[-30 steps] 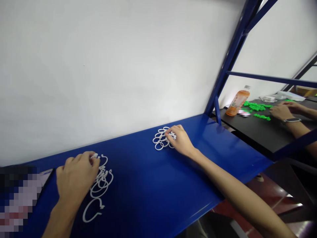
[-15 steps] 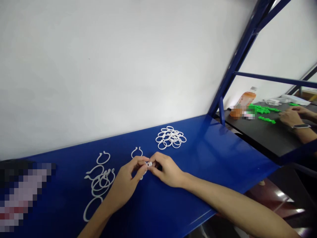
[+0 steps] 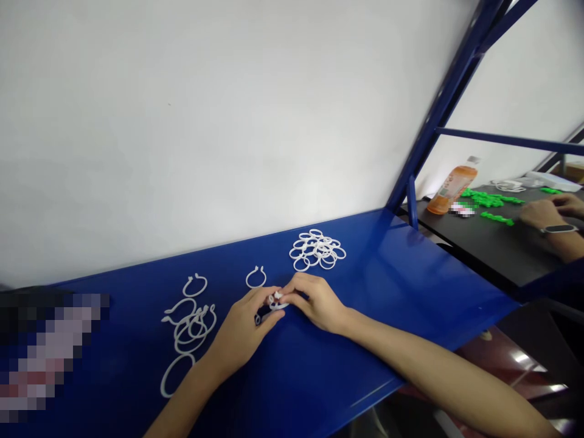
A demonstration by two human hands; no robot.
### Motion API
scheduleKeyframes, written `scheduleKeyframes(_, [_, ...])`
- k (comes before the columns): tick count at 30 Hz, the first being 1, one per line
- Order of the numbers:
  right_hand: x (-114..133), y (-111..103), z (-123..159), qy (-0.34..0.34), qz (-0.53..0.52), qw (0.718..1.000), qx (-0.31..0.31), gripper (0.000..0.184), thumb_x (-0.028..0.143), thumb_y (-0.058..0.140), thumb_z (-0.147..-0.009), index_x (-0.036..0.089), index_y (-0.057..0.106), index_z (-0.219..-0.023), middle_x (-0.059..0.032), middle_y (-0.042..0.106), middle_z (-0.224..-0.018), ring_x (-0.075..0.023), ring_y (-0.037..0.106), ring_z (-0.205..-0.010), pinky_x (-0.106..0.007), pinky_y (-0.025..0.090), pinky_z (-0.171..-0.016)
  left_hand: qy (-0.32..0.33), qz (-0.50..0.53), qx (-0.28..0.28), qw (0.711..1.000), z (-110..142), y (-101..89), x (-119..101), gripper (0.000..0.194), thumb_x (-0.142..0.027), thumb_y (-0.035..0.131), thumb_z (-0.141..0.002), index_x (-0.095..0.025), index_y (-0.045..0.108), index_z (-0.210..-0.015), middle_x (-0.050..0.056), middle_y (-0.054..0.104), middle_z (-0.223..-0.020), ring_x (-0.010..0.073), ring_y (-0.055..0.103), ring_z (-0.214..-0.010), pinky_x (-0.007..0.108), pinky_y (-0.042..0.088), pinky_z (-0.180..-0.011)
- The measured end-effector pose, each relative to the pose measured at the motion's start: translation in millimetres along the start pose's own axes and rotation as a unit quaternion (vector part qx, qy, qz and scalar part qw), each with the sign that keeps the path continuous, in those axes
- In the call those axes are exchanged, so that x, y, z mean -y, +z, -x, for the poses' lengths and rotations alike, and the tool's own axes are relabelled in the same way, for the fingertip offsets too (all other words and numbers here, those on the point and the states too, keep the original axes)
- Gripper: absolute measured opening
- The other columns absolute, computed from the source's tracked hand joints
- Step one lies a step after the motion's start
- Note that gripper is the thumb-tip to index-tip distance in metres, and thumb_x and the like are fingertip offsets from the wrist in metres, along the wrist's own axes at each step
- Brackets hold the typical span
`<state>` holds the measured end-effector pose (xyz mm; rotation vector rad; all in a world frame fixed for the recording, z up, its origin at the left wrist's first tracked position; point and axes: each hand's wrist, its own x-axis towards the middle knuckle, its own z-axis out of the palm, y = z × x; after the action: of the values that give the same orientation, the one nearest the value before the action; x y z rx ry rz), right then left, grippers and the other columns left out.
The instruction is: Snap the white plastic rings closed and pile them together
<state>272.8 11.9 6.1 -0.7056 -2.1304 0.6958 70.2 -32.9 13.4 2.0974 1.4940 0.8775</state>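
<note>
"White open rings (image 3: 199,312): saw them where?"
"Left, loosely overlapping on the blue table (image 3: 137,334)."
"And the left hand (image 3: 241,325)?"
"Curled, thumb apart from fingers; could not tell whether gripping."
"Next?"
"Found a held ring (image 3: 278,295) between both hands, pinched by the right hand (image 3: 317,302)."
"Farther right?"
"Saw heaped white rings (image 3: 322,249) near the wall (image 3: 274,134)."

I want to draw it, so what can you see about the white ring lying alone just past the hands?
The white ring is thin, smooth-looking and probably plastic. It isn't a full circle: it has a gap facing the wall, with a small knob at each end. It seems to lie flat on the blue table, just beyond the left hand. I can't tell whether the hand touches it.
</note>
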Motion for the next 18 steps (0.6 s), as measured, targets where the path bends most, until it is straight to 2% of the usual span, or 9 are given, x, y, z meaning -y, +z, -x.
scheduleKeyframes(3, [-3.3, -1.6, 1.7, -0.012, 0.073, 0.997, 0.023, 0.018, 0.031, 0.055, -0.1, 0.02, 0.069, -0.097, -0.0043, 0.066, -0.089, -0.0163, 0.06, -0.082, -0.029, 0.049, -0.076, 0.0, -0.017, 0.006, 1.0, 0.1, 1.9, 4.6, 0.033, -0.033, 0.063, -0.086, -0.026, 0.065, -0.118, 0.003, 0.073, -0.11, 0.0201, 0.07, -0.091, 0.036, 0.057, -0.086])
scheduleKeyframes(8, [-2.4, -0.5, 3.8, -0.002, 0.144, 0.989, 0.047, 0.027, 0.035, 0.048, -0.103, 0.019, 0.069, -0.098, -0.0053, 0.064, -0.088, -0.0172, 0.058, -0.083, -0.029, 0.048, -0.075, 0.01, -0.042, 0.022, 0.999, 1.2, 6.4, 7.5, 0.027, -0.03, 0.058, -0.09, -0.025, 0.064, -0.116, 0.004, 0.071, -0.113, 0.0199, 0.069, -0.094, 0.036, 0.056, -0.087])
scheduleKeyframes(18, [6.8, -1.1, 3.7, 0.053, 0.217, 0.972, 0.071, 0.03, 0.036, 0.047, -0.104, 0.018, 0.071, -0.1, -0.0048, 0.064, -0.084, -0.0169, 0.059, -0.08, -0.027, 0.045, -0.071, 0.044, -0.067, 0.037, 0.996, 5.3, 15.6, 5.2, 0.03, -0.026, 0.055, -0.092, -0.025, 0.059, -0.122, 0.004, 0.067, -0.116, 0.0206, 0.067, -0.106, 0.037, 0.055, -0.094])
